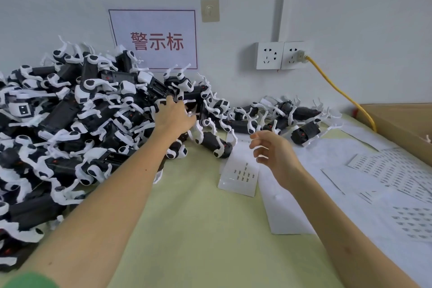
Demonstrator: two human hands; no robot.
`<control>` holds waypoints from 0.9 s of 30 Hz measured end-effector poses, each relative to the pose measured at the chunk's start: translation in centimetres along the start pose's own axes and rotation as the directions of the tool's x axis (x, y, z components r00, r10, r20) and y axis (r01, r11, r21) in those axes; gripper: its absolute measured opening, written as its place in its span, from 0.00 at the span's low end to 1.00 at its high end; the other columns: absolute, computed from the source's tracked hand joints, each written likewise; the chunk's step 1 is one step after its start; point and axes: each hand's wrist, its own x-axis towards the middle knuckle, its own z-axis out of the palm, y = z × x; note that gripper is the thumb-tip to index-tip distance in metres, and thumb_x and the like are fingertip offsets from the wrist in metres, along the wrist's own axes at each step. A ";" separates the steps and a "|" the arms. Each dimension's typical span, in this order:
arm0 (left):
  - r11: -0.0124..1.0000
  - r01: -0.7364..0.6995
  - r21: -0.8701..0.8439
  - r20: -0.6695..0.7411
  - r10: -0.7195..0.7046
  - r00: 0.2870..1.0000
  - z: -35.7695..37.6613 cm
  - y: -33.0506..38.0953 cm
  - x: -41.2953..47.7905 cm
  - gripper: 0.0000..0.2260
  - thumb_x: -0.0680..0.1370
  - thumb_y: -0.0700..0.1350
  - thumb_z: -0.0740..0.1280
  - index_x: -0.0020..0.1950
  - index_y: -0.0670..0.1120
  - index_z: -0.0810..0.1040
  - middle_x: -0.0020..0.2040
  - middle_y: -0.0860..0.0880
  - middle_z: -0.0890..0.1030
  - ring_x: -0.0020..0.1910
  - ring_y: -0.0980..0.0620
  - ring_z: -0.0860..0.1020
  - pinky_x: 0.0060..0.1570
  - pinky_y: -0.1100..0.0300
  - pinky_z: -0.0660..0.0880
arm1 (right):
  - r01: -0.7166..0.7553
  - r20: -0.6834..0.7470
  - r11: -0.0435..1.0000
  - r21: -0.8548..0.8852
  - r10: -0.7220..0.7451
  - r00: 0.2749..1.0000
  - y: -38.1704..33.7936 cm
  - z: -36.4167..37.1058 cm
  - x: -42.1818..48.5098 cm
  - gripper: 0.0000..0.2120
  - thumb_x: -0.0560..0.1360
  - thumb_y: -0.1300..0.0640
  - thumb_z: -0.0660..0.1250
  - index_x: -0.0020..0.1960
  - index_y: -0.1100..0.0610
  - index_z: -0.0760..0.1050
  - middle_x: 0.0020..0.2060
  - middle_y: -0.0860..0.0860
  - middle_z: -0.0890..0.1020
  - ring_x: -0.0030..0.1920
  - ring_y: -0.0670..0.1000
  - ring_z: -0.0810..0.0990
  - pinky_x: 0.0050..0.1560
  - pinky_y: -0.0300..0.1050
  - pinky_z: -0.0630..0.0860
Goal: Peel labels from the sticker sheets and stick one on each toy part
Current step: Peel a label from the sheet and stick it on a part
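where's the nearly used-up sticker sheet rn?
Head view, centre-right: the sticker sheet lies on the green table, just beside the right hand, its far edge at a toy part.

White paper sign [153, 40] hanging on the wall [350, 18], showing three large red characters 警示标 inside a thin dark border, rows of small dark marks on the sticker sheet [240, 174] being too tiny to read

The left hand [174, 116] and the right hand [273, 154] are bare — uncovered well up past both wrists. A green sleeve [28, 280], plain and blurred at the lower corner, covers the left upper arm.
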 end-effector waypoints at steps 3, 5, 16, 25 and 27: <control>0.999 -0.014 0.046 -0.041 0.016 0.999 0.8 -1.2 -0.3 0.30 0.77 0.52 0.74 0.72 0.40 0.67 0.70 0.36 0.71 0.67 0.34 0.71 0.60 0.45 0.71 | -0.001 0.014 1.000 -0.027 0.002 1.000 0.0 0.3 -0.2 0.09 0.79 0.57 0.64 0.48 0.59 0.81 0.37 0.53 0.81 0.33 0.50 0.76 0.37 0.43 0.71; 0.995 0.054 -0.086 -0.073 -0.061 0.996 1.0 -1.9 -0.5 0.34 0.73 0.48 0.78 0.70 0.38 0.65 0.68 0.34 0.69 0.63 0.33 0.73 0.56 0.46 0.74 | 0.000 0.015 0.999 -0.044 0.001 1.000 0.0 0.5 -0.4 0.09 0.80 0.57 0.64 0.48 0.59 0.81 0.37 0.53 0.81 0.33 0.50 0.76 0.37 0.43 0.71; 0.792 -0.169 -0.586 -0.390 -0.093 0.916 -1.8 -0.4 -3.9 0.24 0.71 0.41 0.76 0.63 0.47 0.70 0.61 0.49 0.67 0.38 0.58 0.76 0.37 0.63 0.71 | 0.012 -0.004 0.996 -0.089 -0.012 1.000 -0.2 0.5 -0.5 0.09 0.80 0.59 0.64 0.46 0.58 0.82 0.37 0.54 0.81 0.35 0.51 0.76 0.39 0.44 0.72; -0.149 -0.076 -0.986 -0.088 0.078 0.993 -0.1 2.6 -12.0 0.24 0.72 0.29 0.71 0.64 0.47 0.77 0.62 0.40 0.79 0.50 0.46 0.85 0.49 0.50 0.83 | -0.117 0.396 0.993 0.033 0.094 0.914 -1.0 2.6 -2.2 0.29 0.81 0.35 0.53 0.69 0.52 0.77 0.61 0.55 0.83 0.52 0.60 0.84 0.46 0.49 0.77; -0.255 0.012 -0.967 -0.015 0.104 0.994 0.7 2.4 -12.0 0.25 0.73 0.28 0.70 0.68 0.44 0.76 0.66 0.39 0.78 0.55 0.38 0.83 0.58 0.39 0.80 | -0.138 0.420 0.986 0.097 0.085 0.904 -0.7 3.0 -2.4 0.31 0.80 0.34 0.52 0.70 0.53 0.76 0.59 0.56 0.83 0.48 0.58 0.83 0.45 0.48 0.76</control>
